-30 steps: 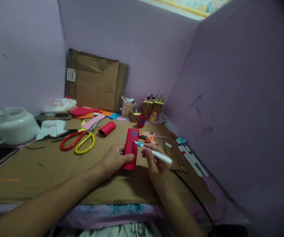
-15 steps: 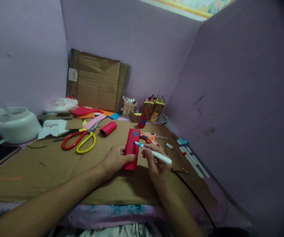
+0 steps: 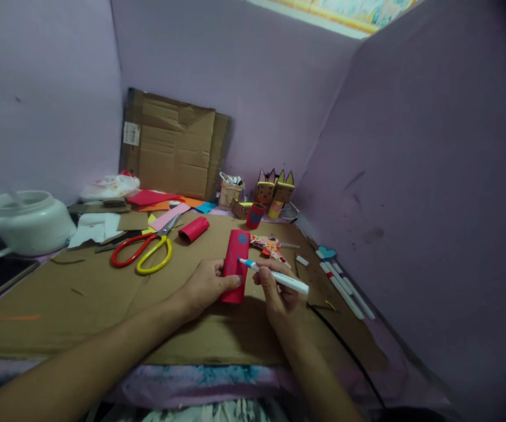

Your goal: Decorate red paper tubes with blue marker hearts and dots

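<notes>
My left hand [image 3: 209, 286] is closed around the lower part of a red paper-covered tube [image 3: 237, 249], its thumb lying across the front. A blue dot shows near the tube's top, with fainter blue marks below it. Pinched in my right hand [image 3: 281, 293] is a white marker [image 3: 285, 280] with a blue tip, which touches or nearly touches the tube's face. Behind lie a second red tube [image 3: 194, 230] on its side and scissors [image 3: 153, 249] with one red and one yellow handle. A patterned paper piece [image 3: 268, 246] is just beyond the marker.
Cardboard [image 3: 103, 328] covers the table. A white pot [image 3: 28, 223] stands at left, beside coloured paper scraps [image 3: 156, 198]. At the back are a pen holder [image 3: 231, 192], decorated tubes [image 3: 274, 193] and leaning cardboard [image 3: 176, 146]. Several markers [image 3: 343, 287] lie along the right edge near the wall.
The marker tip has shifted slightly left and down on the red tube, my right hand moving with it. My left hand keeps its hold.
</notes>
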A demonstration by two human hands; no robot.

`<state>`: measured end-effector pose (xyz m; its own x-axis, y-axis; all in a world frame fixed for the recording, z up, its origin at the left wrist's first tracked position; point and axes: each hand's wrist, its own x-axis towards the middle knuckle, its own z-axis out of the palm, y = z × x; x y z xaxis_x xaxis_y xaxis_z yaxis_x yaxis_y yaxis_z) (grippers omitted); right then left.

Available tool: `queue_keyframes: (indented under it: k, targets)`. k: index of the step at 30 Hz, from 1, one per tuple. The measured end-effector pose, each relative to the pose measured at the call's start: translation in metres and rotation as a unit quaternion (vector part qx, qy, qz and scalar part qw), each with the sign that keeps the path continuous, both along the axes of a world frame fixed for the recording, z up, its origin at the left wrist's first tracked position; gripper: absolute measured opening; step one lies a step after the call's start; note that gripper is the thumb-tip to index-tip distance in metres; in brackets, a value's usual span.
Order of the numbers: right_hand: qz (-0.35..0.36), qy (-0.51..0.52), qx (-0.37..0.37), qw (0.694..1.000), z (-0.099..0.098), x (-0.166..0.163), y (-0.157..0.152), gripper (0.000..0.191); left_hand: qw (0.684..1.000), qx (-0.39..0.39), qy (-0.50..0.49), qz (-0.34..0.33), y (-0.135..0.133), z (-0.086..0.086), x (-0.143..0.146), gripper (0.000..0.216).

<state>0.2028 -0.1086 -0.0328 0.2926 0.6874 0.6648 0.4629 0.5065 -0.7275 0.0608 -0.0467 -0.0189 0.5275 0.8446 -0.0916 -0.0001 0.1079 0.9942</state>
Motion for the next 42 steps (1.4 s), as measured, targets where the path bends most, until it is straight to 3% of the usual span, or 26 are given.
queue_keyframes:
  k: [42]
  targets:
    - [-0.009,0.008,0.012,1.000,-0.0043,0.0018,0.0045,0.014,1.000,-0.018,-0.011,0.001,0.0001,0.0000,-0.0009,0.044]
